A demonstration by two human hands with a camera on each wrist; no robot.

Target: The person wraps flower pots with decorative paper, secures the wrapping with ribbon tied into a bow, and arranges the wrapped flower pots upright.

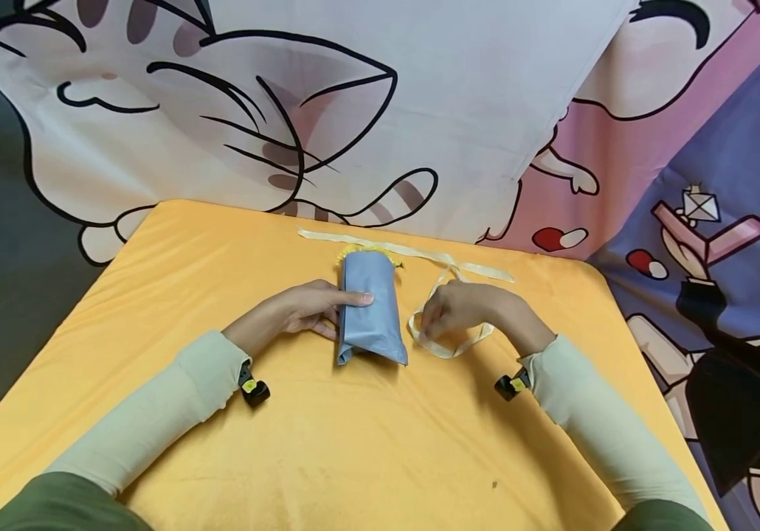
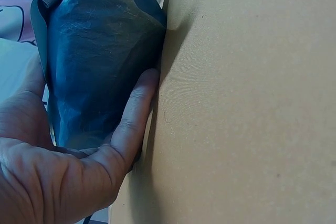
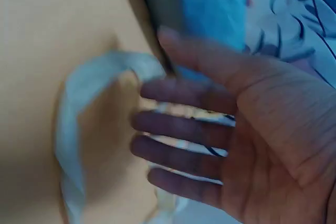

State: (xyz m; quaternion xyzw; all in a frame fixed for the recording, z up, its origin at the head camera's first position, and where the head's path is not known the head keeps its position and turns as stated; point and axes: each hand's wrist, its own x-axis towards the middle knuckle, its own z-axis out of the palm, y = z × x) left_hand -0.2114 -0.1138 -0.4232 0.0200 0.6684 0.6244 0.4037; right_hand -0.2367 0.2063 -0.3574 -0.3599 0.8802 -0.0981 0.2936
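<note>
A blue paper-wrapped bundle (image 1: 372, 310) lies on the yellow cloth, with yellow flowers (image 1: 347, 254) showing at its far end. My left hand (image 1: 316, 308) holds the bundle from its left side, thumb on top and fingers around the lower side. In the left wrist view, the bundle's folded paper end (image 2: 105, 51) faces the camera. To the right, my right hand (image 1: 456, 308) is over a looped cream ribbon (image 1: 446, 352). The right wrist view is blurred; there the fingers are apart and nothing is held, with the ribbon (image 3: 73, 129) beyond them.
The ribbon's tails (image 1: 413, 251) stretch along the back of the yellow-covered table (image 1: 353, 457). Behind it hangs a cartoon cat curtain (image 1: 473, 110), and a purple printed cloth (image 1: 719, 273) is at the right. Each wrist wears a small black camera (image 1: 255, 392).
</note>
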